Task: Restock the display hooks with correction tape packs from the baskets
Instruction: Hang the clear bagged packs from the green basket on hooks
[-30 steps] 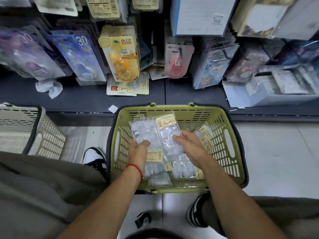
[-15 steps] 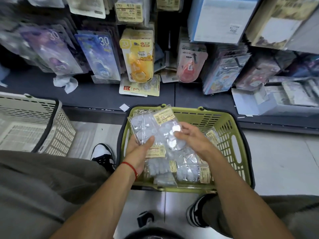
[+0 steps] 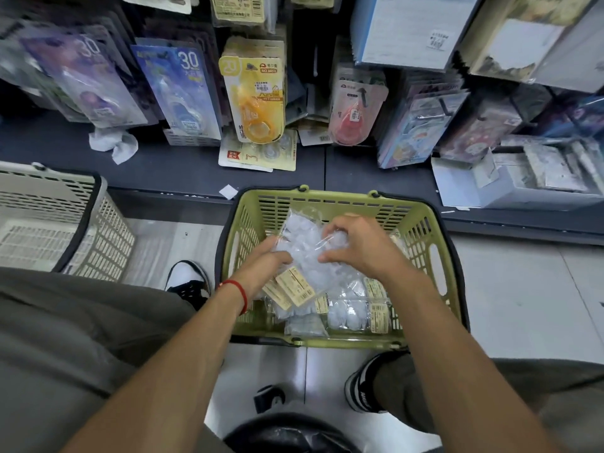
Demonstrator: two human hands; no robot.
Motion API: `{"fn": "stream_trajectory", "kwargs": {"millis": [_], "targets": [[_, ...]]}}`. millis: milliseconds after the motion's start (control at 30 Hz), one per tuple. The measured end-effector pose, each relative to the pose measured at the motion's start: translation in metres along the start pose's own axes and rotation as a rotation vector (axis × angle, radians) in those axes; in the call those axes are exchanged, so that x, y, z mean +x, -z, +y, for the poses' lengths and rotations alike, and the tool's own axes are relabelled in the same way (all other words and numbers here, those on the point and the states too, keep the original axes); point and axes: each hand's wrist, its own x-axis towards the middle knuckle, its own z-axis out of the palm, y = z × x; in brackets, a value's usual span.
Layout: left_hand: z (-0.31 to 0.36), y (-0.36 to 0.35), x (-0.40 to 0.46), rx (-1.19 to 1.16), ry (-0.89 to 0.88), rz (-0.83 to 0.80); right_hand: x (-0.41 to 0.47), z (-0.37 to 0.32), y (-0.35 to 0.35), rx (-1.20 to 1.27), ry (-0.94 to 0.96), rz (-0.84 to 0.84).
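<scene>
The clear correction tape packs point(image 3: 302, 253) sit bunched over the middle of the green basket point(image 3: 439, 273), held just above the loose packs point(image 3: 351, 308) lying on its floor toward six o'clock. The left hand point(image 3: 264, 261) comes in from eight o'clock with fingers curled round the bunch's lower left edge, near the yellow price labels point(image 3: 294, 287). The right hand point(image 3: 358, 245) arrives from four o'clock and pinches the crinkled film at the top of the bunch.

These packs look light, soft-walled and slippery, film sliding on film, so a stack will likely fan apart if squeezed at the middle. The stiffer labelled end, or the header where a hang hole would be, seems the surer place to hold; the hole itself cannot be made out.

At twelve o'clock a dark shelf ledge point(image 3: 163, 165) carries hanging carded tapes: a yellow carded tape point(image 3: 253, 99), a blue carded tape point(image 3: 183, 93) at eleven, a red carded tape point(image 3: 354, 109) at one. A beige basket point(image 3: 49, 223) stands at nine o'clock on the pale tiled floor point(image 3: 523, 299).
</scene>
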Motion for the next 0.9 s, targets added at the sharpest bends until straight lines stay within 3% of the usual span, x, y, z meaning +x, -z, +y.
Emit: {"fn": "stream_trajectory", "kwargs": {"millis": [133, 267, 300, 367, 467, 700, 900], "targets": [[-0.008, 0.000, -0.010, -0.019, -0.004, -0.031, 0.010, 0.001, -0.026, 0.106, 0.106, 0.102], [-0.001, 0.020, -0.008, -0.202, -0.053, 0.248, 0.032, 0.026, -0.048, 0.268, -0.056, 0.363], [0.002, 0.027, -0.009, -0.295, -0.066, 0.308, 0.040, 0.039, -0.053, 0.252, -0.132, 0.317], [0.012, 0.040, -0.014, -0.494, -0.068, 0.362, 0.049, 0.062, -0.072, 0.154, -0.270, 0.050], [0.023, 0.052, -0.018, -0.656, -0.057, 0.318, 0.047, 0.076, -0.116, 0.146, -0.329, -0.269], [0.028, 0.049, -0.019, -0.678, -0.016, 0.240, 0.050, 0.083, -0.145, -0.013, -0.299, -0.137], [0.024, 0.028, -0.019, -0.614, -0.047, 0.268, 0.028, 0.092, -0.140, 0.040, -0.268, -0.219]]}}
